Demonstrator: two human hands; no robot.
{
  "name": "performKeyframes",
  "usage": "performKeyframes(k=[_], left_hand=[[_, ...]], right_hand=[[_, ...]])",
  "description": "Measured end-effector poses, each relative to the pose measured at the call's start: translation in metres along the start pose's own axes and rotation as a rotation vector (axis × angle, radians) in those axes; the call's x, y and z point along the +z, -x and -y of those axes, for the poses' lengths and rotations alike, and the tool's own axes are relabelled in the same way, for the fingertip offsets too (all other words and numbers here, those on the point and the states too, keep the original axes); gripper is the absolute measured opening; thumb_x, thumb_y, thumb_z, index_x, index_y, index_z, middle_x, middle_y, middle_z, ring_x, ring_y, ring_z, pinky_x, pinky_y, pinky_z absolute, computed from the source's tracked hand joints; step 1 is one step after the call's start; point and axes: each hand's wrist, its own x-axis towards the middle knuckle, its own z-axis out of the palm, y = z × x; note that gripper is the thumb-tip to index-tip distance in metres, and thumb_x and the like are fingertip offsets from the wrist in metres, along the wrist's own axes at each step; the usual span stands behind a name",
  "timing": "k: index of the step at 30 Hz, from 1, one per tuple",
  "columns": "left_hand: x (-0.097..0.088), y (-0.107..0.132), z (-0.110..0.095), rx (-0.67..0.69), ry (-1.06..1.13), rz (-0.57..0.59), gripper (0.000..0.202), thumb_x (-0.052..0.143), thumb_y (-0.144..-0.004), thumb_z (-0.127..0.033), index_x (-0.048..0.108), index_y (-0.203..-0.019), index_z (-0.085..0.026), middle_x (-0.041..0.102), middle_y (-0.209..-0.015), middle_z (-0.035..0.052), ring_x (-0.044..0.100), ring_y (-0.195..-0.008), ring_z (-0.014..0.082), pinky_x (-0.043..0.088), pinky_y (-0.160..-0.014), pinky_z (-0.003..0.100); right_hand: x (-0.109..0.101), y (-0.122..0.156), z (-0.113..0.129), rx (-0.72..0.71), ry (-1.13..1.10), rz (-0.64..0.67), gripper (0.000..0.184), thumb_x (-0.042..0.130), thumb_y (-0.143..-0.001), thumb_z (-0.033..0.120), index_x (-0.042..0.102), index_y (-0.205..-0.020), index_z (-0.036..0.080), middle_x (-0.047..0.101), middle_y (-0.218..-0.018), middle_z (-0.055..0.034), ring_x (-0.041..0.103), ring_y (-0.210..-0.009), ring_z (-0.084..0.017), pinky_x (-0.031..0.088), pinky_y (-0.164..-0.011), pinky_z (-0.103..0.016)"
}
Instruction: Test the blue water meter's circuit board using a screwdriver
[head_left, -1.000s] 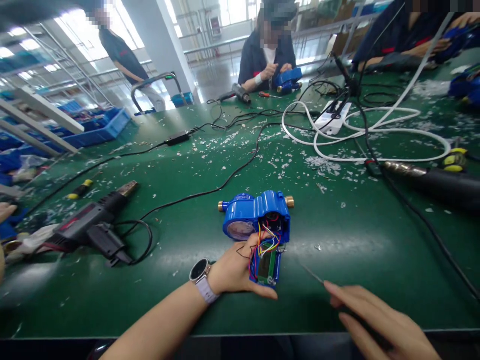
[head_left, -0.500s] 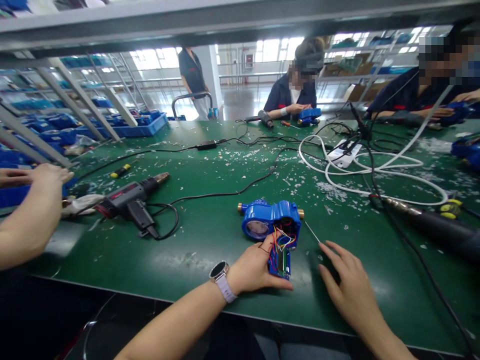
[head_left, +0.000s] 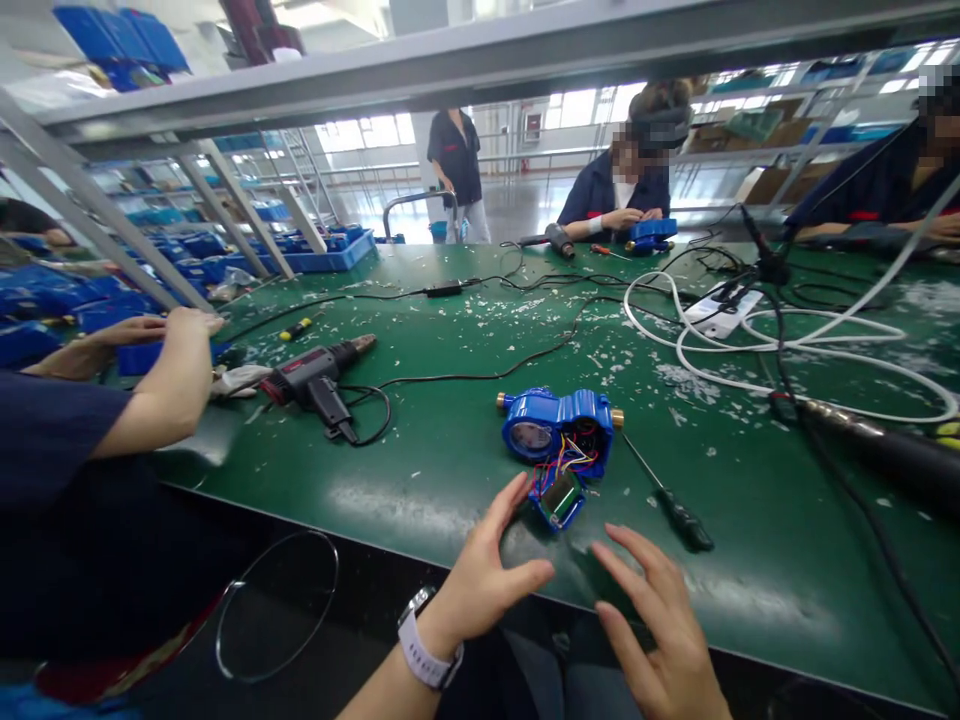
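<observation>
On the green table (head_left: 442, 455) a glossy blue, round-windowed meter (head_left: 551, 408) with brass ends (head_left: 617, 418) spills coloured wires (head_left: 576, 456), left hand (head_left: 480, 578) and right hand (head_left: 660, 630) spread open before it, while a blue plastic bin (head_left: 341, 260) beyond holds blue parts (head_left: 334, 241).

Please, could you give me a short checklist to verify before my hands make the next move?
1. Right hand free: ok, it holds nothing.
2. Left hand apart from the green board: cannot tell; its fingers are very near.
3. Screwdriver laid down: ok, on the table, right of the blue housing.
4. Wires firmly attached: cannot tell.
5. Heat gun at left away from the housing: ok.
6. Table free of scraps: not ok; white flakes are scattered.
</observation>
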Motion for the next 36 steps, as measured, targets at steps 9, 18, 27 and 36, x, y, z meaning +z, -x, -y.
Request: performKeyframes(k=[9, 18, 27, 36], left_hand=[[0.03, 0.044, -0.02, 0.064, -0.18, -0.053, 0.06, 0.045, -0.093, -0.032, 0.025, -0.148, -0.022, 0.026, -0.158, 0.0079, 0.024, -0.146, 0.0249, 0.019, -0.124, 0.05], [0.058, 0.045, -0.029, 0.012, 0.122, 0.336, 0.083, 0.059, -0.074, -0.012, 0.025, -0.149, -0.017, 0.031, -0.155, 0.014, 0.018, -0.147, 0.0318, 0.016, -0.123, 0.053], [0.067, 0.043, -0.023, 0.006, 0.4, 0.469, 0.097, 0.063, -0.061, -0.006, 0.025, -0.15, -0.017, 0.028, -0.156, 0.014, 0.017, -0.147, 0.0334, 0.014, -0.121, 0.053], [0.061, 0.074, -0.001, -0.161, -0.112, 0.414, 0.073, 0.057, -0.083, -0.057, 0.035, -0.146, -0.027, 0.032, -0.155, 0.0078, 0.017, -0.145, 0.0387, 0.019, -0.119, 0.063]], right_hand=[[0.035, 0.006, 0.039, -0.426, -0.099, -0.061, 0.057, 0.013, -0.106, 0.05, 0.044, -0.143, 0.021, 0.065, -0.119, -0.004, 0.053, -0.121, -0.023, 0.02, -0.117, -0.042], [-0.01, -0.005, 0.021, -0.271, -0.1, 0.226, 0.066, 0.011, -0.104, 0.059, 0.029, -0.149, 0.015, 0.036, -0.149, -0.0108, 0.028, -0.138, -0.029, 0.004, -0.118, -0.043], [-0.014, 0.007, 0.025, -0.262, -0.03, 0.166, 0.066, 0.015, -0.104, 0.06, 0.03, -0.149, 0.014, 0.041, -0.145, -0.0102, 0.029, -0.138, -0.031, 0.0, -0.117, -0.048], [-0.008, 0.008, 0.038, -0.533, 0.082, 0.12, 0.043, 0.023, -0.109, 0.031, 0.059, -0.126, 0.016, 0.052, -0.137, -0.0019, 0.04, -0.132, -0.022, 0.008, -0.12, -0.04]])
